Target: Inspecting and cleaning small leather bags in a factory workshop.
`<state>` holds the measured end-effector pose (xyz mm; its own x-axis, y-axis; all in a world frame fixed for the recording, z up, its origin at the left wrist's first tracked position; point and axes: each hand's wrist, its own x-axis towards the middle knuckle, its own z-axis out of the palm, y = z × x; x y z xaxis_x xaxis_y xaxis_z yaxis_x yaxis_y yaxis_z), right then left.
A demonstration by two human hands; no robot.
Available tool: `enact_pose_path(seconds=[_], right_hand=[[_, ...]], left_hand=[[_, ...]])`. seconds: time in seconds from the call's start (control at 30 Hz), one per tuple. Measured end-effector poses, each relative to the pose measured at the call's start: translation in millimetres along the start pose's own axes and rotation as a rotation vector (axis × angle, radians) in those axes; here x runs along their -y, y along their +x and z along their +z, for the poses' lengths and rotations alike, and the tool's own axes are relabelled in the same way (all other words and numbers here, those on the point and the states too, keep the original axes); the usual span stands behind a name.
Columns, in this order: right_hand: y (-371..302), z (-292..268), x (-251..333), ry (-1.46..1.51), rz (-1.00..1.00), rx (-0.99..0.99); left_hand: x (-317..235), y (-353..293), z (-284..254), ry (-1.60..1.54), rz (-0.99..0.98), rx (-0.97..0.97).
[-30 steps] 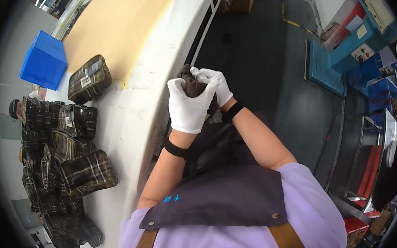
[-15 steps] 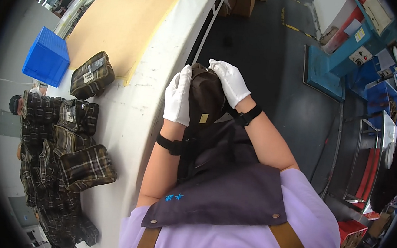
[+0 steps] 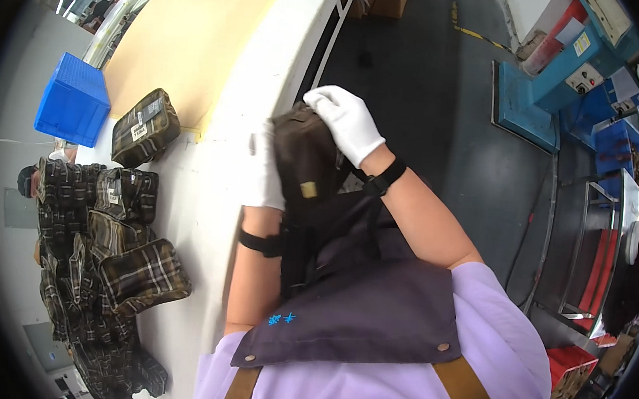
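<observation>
Both gloved hands grip a dark brown bag (image 3: 309,161), held up in front of the person's chest at the edge of the white table (image 3: 228,125). The right hand (image 3: 347,121), in a white glove, curls over the bag's top corner with its fingers closed on the upper edge. The left hand (image 3: 263,166), also in a white glove, lies flat against the bag's left side, partly hidden behind it, so how tightly its fingers clasp cannot be seen. A small tan patch shows on the bag's facing panel, and dark straps hang from its lower end down toward the person's dark apron (image 3: 355,315).

Compared with half a second ago, the bag has turned so that more of its broad face shows toward the camera, and the right hand has shifted from the bag's side to its top corner. A second ago both hands were bunched together over a much smaller visible part of the bag; now they are spread apart along it.

On the table to the left, a plaid pouch (image 3: 145,127) lies by itself near a blue crate (image 3: 74,99), and a pile of plaid pouches (image 3: 106,243) sits further down, well apart from the hands.
</observation>
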<state>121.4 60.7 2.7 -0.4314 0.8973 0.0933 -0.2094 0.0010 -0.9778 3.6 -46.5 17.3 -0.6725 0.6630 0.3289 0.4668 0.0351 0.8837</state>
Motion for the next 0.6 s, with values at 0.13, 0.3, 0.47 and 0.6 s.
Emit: enact_pose_path(seconds=[0.13,0.3,0.47,0.6], right_hand=[[-1,-15,-19,0.202,0.160,0.020],[2,-25,-18,0.075,0.018,0.051],[0,-16,-33,0.209,0.099,0.044],[-5,-15,-43,0.210,0.093,0.051]], left_hand=[[27,-6,10,-0.277,-0.338,0.220],[19,-6,18,-0.418,-0.326,0.228],[16,-17,22,-0.524,-0.394,0.280],[15,-26,19,-0.491,-0.412,0.249]])
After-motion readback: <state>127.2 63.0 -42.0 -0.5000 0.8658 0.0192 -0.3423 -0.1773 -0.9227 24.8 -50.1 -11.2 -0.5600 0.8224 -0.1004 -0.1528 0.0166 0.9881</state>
